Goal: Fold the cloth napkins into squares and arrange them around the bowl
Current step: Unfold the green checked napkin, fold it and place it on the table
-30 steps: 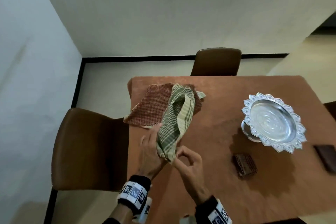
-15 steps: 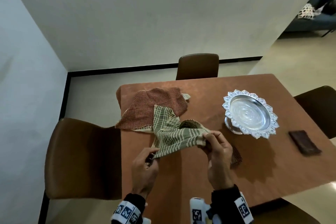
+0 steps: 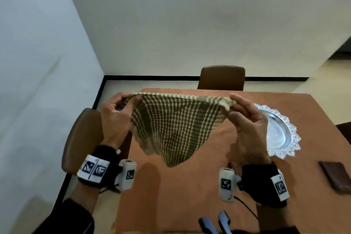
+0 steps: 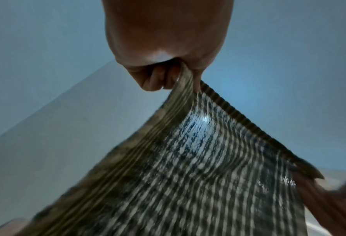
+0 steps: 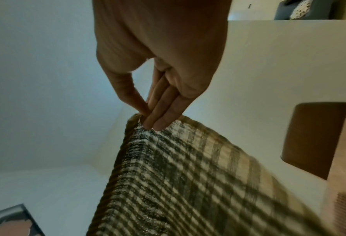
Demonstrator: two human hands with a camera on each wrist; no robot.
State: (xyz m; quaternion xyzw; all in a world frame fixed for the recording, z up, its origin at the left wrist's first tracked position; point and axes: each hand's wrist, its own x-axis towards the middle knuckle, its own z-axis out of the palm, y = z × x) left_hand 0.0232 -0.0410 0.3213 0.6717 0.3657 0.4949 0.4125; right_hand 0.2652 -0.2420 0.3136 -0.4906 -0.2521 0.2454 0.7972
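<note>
A green checked napkin (image 3: 171,129) hangs in the air above the brown table (image 3: 190,195), stretched by its top edge. My left hand (image 3: 121,104) pinches the napkin's left corner. My right hand (image 3: 232,104) pinches the right corner. The left wrist view shows the checked napkin (image 4: 198,159) bunched between the curled fingers (image 4: 158,78). In the right wrist view the thumb and straight fingers (image 5: 160,111) nip the napkin (image 5: 178,175) at its corner. The silver scalloped bowl (image 3: 281,133) stands on the table to the right, partly behind my right hand. The red checked napkin is hidden behind the raised cloth.
A dark folded square (image 3: 336,176) lies on the table at the right, near the bowl. Brown chairs stand at the far side (image 3: 222,78) and at the left (image 3: 83,138). A blue object (image 3: 214,222) shows at the bottom edge. White walls enclose the corner.
Both hands have lifted the green napkin off the table and pulled it wide apart, so it now hangs spread out in front of the camera.
</note>
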